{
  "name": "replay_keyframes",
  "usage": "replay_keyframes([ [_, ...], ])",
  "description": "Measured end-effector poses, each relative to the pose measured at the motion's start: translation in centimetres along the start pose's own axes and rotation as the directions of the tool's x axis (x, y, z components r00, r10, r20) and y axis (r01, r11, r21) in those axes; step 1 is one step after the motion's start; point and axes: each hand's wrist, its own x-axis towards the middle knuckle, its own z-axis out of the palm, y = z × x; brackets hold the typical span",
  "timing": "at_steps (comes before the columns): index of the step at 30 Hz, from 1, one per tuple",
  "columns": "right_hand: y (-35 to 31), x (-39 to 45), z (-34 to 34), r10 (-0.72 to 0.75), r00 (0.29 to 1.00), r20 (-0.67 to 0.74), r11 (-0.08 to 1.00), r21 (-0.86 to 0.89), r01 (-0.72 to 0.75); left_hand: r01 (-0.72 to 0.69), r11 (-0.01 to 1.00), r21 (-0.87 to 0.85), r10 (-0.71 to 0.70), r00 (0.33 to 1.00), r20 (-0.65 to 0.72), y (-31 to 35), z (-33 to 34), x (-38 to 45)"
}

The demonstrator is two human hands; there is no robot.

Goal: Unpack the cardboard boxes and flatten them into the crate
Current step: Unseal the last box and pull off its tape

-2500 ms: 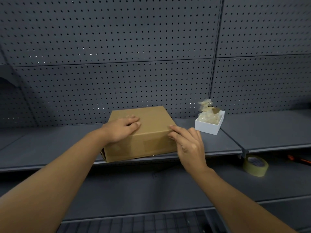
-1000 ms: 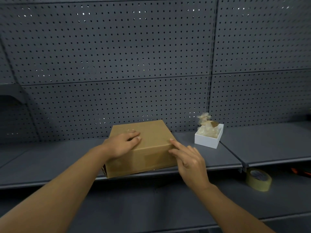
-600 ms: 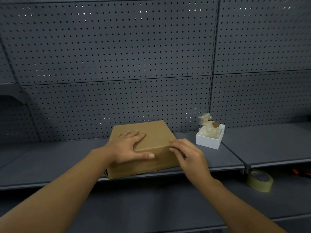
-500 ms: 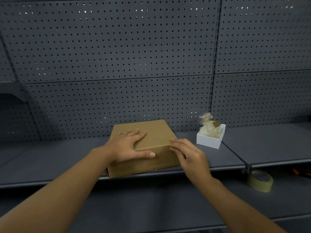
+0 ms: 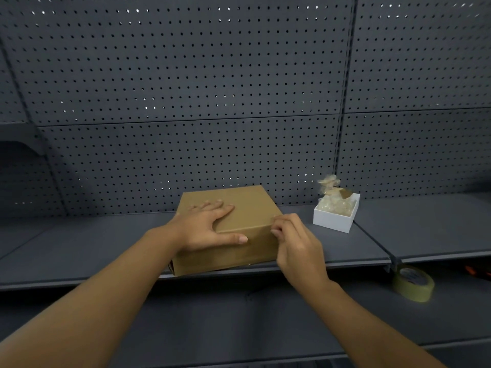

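Two bare hands work a closed cardboard box [image 5: 239,229] at the front edge of a grey shelf [image 5: 79,248]. Spread flat, the left hand [image 5: 207,229] presses on the lid, while the right hand [image 5: 295,240] curls its fingertips at the near right corner, seemingly picking at tape. Just beyond, to the right, stands a small white box [image 5: 334,221] of wrapped items. A hard tug could drag the overhanging carton off the ledge.
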Motion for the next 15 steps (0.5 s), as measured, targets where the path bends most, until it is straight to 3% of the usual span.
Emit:
replay_keyframes([
  [7, -0.7, 0.9, 0.1, 0.05, 0.988, 0.144, 0.995, -0.09, -0.038, 0.0, 1.0, -0.003, 0.0, 1.0, -0.013, -0.3, 0.3, 0.3],
  [15, 0.6, 1.3, -1.7, 0.05, 0.935, 0.352, 0.987, 0.123, -0.1, 0.005, 1.0, -0.016, -0.006, 1.0, -0.017, 0.2, -0.1, -0.1],
])
